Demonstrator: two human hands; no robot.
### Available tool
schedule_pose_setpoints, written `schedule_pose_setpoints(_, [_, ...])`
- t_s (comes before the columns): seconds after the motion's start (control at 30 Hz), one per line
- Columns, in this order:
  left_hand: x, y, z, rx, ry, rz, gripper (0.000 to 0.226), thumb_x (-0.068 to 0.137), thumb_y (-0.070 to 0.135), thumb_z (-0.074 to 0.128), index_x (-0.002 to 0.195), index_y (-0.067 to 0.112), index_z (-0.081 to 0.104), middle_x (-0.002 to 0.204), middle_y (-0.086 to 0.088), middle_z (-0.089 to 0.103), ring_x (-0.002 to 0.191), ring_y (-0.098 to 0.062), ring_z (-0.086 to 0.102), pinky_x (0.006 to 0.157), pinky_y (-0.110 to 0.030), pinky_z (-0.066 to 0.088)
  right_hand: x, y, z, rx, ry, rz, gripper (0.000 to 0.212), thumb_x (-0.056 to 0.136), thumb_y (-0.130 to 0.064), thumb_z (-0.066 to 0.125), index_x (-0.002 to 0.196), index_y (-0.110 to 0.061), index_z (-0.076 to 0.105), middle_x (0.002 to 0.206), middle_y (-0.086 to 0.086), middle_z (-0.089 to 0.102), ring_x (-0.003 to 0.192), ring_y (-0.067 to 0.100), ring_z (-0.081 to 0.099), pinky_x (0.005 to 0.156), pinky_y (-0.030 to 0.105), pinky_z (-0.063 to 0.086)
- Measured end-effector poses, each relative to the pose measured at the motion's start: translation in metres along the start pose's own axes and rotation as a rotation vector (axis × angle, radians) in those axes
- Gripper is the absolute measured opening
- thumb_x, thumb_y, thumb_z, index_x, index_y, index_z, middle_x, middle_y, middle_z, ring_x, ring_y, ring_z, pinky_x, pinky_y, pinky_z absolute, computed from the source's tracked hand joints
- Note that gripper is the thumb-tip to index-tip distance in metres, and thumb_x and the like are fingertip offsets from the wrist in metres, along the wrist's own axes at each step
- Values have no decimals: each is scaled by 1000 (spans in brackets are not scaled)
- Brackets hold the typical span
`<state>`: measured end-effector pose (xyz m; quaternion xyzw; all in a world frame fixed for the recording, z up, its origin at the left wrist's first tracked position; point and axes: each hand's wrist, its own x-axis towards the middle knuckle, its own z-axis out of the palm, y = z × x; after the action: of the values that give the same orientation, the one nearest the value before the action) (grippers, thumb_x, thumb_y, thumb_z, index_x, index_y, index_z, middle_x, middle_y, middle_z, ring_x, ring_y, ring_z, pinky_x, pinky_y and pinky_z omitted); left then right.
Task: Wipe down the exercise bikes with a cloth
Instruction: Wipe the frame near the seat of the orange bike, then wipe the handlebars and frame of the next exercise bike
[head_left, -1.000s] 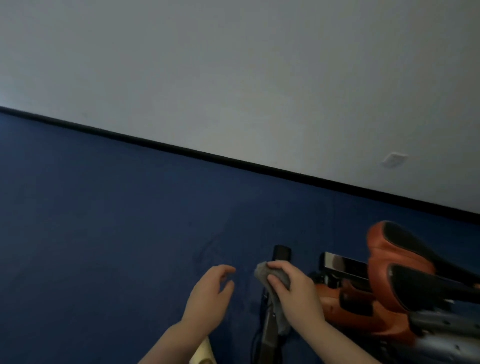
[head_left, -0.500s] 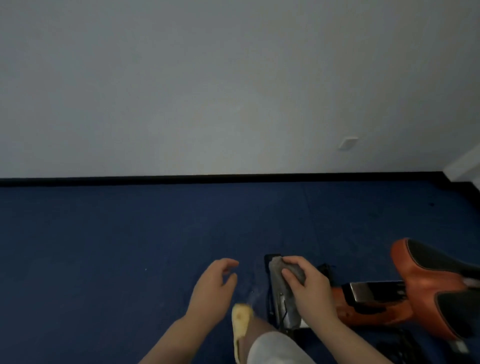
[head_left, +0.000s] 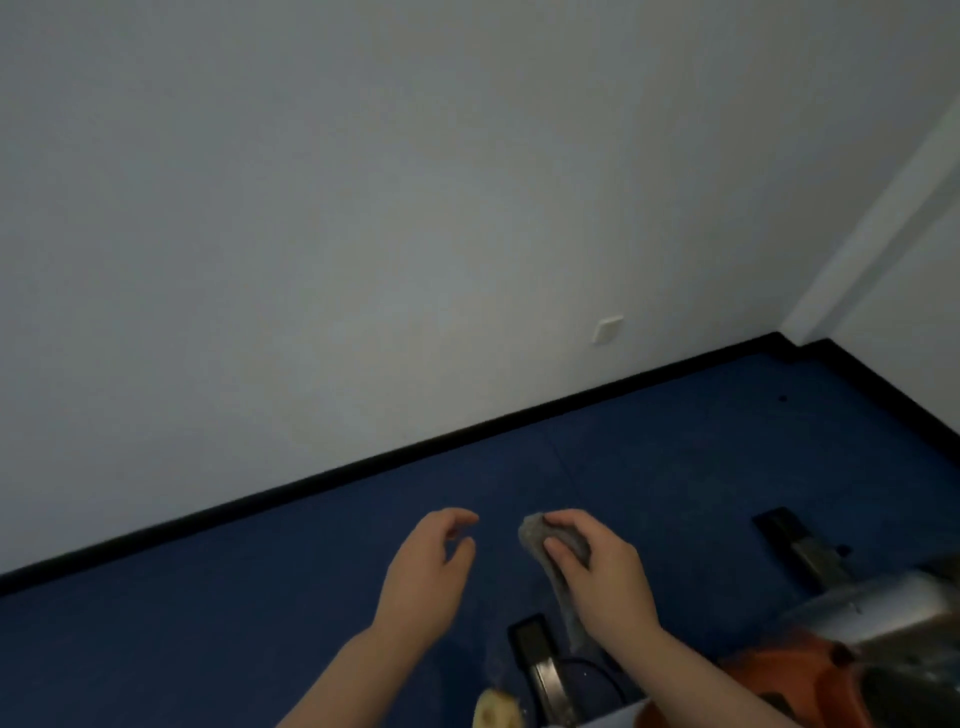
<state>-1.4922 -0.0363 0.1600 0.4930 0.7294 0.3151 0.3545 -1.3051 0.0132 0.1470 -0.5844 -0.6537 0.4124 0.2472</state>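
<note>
Right hand (head_left: 602, 571) grips grey cloth (head_left: 550, 556), held clear above exercise bike (head_left: 810, 670) base; left hand (head_left: 431, 566) loosely curled, empty. We judge wiping mid-course, frame and further surfaces remaining.

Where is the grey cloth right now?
In the head view, low and right of centre: the right hand grips the grey cloth above the blue floor, beside the empty left hand.

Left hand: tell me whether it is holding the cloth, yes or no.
No. The left hand is bare, fingers loosely curled over the blue floor, while the grey cloth is gripped in the right hand.
</note>
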Motion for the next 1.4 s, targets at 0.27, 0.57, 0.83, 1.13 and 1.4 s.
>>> schedule_pose_setpoints(0.27, [109,43,30,18,-222,72,27,95,21,50,121,29,56,120,17,55,112,0,52,91,-18,39,72,-10,-38,62,208,113,14,89,-32,61,99,-43,61,101,-22,64,93,-2,60,82,27,53])
schedule_pose_setpoints(0.57, [258,104,75,75,-528,294,26,92,16,54,111,34,57,114,19,56,109,0,54,94,-20,42,158,13,-86,74,570,338,14,88,-31,64,97,-42,62,95,-20,65,88,-3,59,73,17,47])
schedule_pose_setpoints(0.83, [372,172,113,149,-751,494,29,91,14,55,101,41,55,109,23,57,104,2,56,94,-23,43,212,9,-121,153,892,519,21,85,-22,68,88,-42,62,89,-19,68,87,-12,59,69,6,43])
schedule_pose_setpoints(1.13, [383,203,175,149,-1006,535,63,83,9,63,90,70,50,106,43,51,95,18,55,81,-4,43,192,32,-148,255,1132,752,32,79,-18,75,83,-47,64,84,-29,67,87,-8,61,72,1,40])
schedule_pose_setpoints(1.4, [391,271,254,165,-1089,559,40,85,12,63,91,51,63,98,29,64,92,13,59,81,-2,42,197,78,-229,334,1372,730,28,80,-21,75,95,-40,60,95,-15,66,92,3,61,85,24,46])
